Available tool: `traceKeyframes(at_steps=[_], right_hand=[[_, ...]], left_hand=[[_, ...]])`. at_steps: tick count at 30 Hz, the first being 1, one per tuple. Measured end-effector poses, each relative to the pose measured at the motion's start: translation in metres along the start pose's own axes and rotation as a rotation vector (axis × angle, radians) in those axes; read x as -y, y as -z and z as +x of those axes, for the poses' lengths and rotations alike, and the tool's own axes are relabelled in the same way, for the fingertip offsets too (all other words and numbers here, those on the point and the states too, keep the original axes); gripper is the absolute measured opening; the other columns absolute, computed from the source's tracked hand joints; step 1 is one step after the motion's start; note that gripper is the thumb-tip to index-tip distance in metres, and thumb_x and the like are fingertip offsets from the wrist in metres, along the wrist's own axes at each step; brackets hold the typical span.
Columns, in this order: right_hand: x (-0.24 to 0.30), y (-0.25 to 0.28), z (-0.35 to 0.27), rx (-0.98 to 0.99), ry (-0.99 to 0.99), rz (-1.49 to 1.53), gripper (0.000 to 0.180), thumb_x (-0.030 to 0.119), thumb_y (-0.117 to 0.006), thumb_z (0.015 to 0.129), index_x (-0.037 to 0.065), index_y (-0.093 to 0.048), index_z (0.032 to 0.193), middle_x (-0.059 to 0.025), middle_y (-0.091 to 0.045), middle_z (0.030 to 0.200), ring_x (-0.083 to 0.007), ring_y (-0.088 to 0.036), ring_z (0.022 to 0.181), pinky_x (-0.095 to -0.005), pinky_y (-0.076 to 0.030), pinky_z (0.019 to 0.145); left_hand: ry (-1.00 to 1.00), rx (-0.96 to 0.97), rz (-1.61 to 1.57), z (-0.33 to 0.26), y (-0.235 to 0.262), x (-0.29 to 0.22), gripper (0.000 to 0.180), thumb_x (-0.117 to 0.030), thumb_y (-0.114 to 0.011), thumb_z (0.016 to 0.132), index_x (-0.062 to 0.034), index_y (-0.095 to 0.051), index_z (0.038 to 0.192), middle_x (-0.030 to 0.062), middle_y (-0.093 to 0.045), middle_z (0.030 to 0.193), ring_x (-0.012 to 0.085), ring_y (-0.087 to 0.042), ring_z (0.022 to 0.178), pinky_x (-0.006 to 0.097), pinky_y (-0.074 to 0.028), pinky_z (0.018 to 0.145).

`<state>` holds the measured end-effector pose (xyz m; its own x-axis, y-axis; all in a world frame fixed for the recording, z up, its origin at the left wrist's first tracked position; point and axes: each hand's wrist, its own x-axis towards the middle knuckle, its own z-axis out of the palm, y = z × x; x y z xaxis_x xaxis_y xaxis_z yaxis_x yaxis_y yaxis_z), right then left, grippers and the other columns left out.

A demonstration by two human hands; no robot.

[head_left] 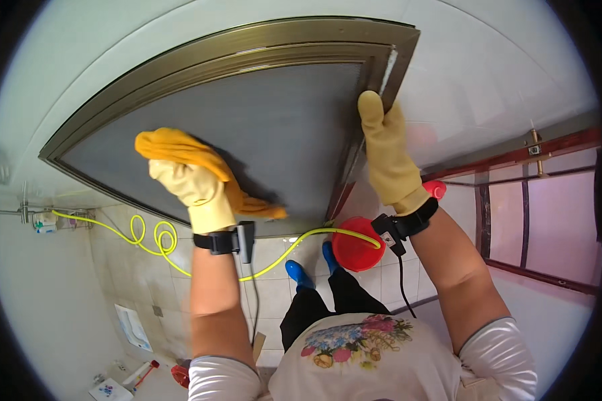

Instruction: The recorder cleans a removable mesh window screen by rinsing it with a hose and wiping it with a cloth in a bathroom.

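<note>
A large screen panel with a bronze metal frame [247, 48] and grey mesh [294, 113] stands tilted before me. My left hand [190, 190], in a pale yellow rubber glove, is closed on an orange cloth [180, 147] and presses it to the mesh; part of the cloth hangs down to the right. My right hand [384, 150], gloved the same way, grips the frame's right side edge, thumb on the front and fingers hidden behind. Dark wet-looking patches show on the mesh around the cloth.
A red bucket [356, 246] stands on the tiled floor, with a yellow-green hose [287, 250] running into it from the left wall. My blue boots [299, 274] are beside it. A red-brown door frame [508, 157] is at the right.
</note>
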<state>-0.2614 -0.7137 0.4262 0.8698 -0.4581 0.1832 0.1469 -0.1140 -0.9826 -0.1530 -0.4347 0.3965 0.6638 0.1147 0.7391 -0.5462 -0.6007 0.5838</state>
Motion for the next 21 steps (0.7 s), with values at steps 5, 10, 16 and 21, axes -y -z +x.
traceKeyframes(at_steps=[5,10,16,21], right_hand=[[-0.008,0.003,0.005,0.022,0.064,0.052,0.055,0.050,-0.059,0.102,0.003,-0.057,0.130,-0.0065,-0.064,0.115,-0.0173,-0.054,0.103,-0.0345,-0.046,0.093],[-0.005,-0.002,0.003,0.136,-0.027,0.204,0.057,0.055,-0.059,0.101,0.007,-0.055,0.132,0.0033,-0.057,0.114,-0.0091,-0.049,0.105,-0.0293,-0.042,0.095],[-0.006,-0.005,0.003,0.052,0.135,0.093,0.059,0.054,-0.059,0.101,0.007,-0.053,0.135,0.0030,-0.056,0.118,-0.0096,-0.048,0.109,-0.0293,-0.040,0.099],[0.003,-0.015,0.000,0.033,0.149,0.129,0.052,0.053,-0.059,0.102,0.008,-0.057,0.129,0.0057,-0.054,0.105,-0.0065,-0.045,0.095,-0.0260,-0.041,0.087]], left_hand=[[-0.400,0.131,0.154,-0.040,-0.070,-0.078,0.006,-0.008,-0.063,0.070,-0.0067,-0.059,0.073,0.0079,-0.057,0.068,0.0280,-0.058,0.060,0.039,-0.046,0.056],[-0.512,0.307,0.227,-0.068,-0.077,-0.100,0.014,-0.017,-0.070,0.059,-0.0173,-0.056,0.063,0.0034,-0.051,0.069,0.0257,-0.058,0.060,0.042,-0.045,0.050],[-0.478,0.596,0.466,-0.120,-0.032,-0.020,0.008,-0.021,-0.065,0.077,-0.0144,-0.069,0.080,0.0064,-0.061,0.078,0.0270,-0.062,0.064,0.043,-0.047,0.053],[-0.423,0.112,0.339,-0.040,-0.022,-0.028,0.027,-0.004,-0.072,0.064,-0.0092,-0.066,0.090,0.0071,-0.058,0.068,0.0311,-0.058,0.061,0.042,-0.046,0.054]])
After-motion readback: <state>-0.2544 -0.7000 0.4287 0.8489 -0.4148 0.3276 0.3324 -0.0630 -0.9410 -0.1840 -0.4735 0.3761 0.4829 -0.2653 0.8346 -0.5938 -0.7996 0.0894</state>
